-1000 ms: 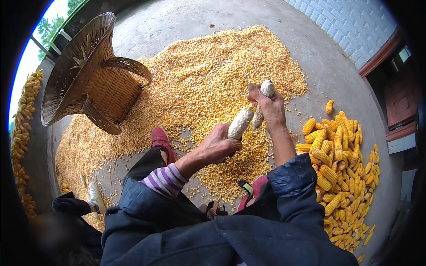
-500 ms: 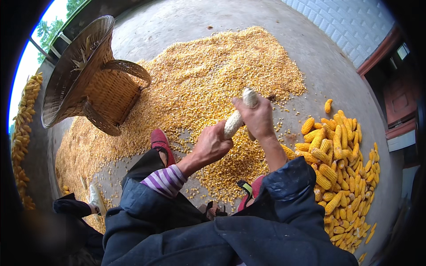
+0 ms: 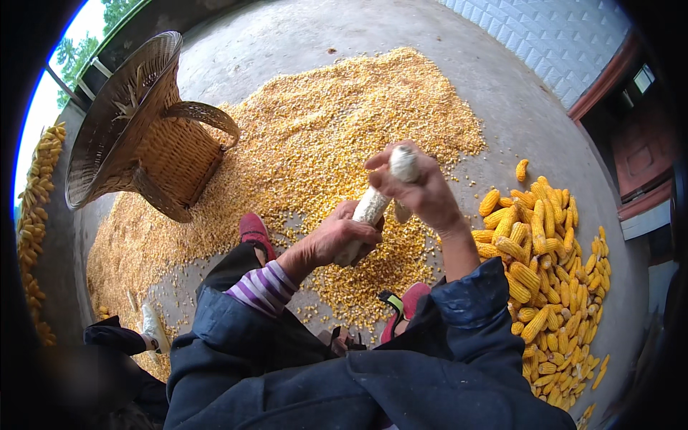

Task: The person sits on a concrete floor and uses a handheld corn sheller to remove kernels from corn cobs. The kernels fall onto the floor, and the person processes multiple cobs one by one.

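My left hand (image 3: 350, 233) is wrapped round a pale, stripped corncob (image 3: 371, 206), whose lower end shows below the fist. Just above and to the right, my right hand (image 3: 428, 192) holds a second whitish cob (image 3: 405, 163) between thumb and palm. Its fingers are partly lifted and slightly blurred. The rounded top of this cob points up, and its lower end appears beneath the hand. Both cobs are close together, though whether they touch I cannot tell. Under the hands lies a wide spread of loose yellow corn kernels (image 3: 308, 136).
A flared wicker basket (image 3: 175, 154) with loop handles tips on its side at left. Yellow ears of corn (image 3: 545, 287) are heaped at right, and more ears (image 3: 36, 208) line the far left. Another person's shoe (image 3: 153, 327) stands at lower left, near my red shoe (image 3: 256, 233).
My right hand's fingers have loosened and lifted from around its cob. The left hand has come slightly lower, and its cob now sticks out below the fist.
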Action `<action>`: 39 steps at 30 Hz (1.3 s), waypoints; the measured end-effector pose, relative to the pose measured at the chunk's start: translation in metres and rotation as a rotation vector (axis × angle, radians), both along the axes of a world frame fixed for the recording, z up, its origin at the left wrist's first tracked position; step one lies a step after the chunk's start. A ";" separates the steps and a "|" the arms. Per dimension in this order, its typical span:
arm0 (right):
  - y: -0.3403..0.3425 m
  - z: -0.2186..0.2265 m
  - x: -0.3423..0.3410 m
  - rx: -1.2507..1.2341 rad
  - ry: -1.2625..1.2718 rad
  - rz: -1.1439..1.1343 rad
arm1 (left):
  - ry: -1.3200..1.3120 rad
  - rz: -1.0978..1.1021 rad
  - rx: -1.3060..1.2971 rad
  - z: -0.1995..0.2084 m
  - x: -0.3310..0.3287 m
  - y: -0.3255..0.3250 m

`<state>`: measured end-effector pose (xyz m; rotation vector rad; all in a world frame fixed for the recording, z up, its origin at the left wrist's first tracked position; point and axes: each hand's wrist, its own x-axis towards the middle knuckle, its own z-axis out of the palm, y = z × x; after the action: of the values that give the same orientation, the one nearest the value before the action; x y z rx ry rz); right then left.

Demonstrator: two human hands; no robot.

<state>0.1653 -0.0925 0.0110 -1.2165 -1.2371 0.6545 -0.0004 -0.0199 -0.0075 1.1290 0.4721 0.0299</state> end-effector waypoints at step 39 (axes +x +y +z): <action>-0.038 -0.051 -0.029 -0.328 0.470 -0.369 | -0.056 0.513 0.234 0.017 -0.102 0.029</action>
<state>0.1359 -0.1308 -0.0404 -1.4116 -0.5087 0.8263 -0.1025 0.0095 0.0093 1.2057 0.7108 0.5753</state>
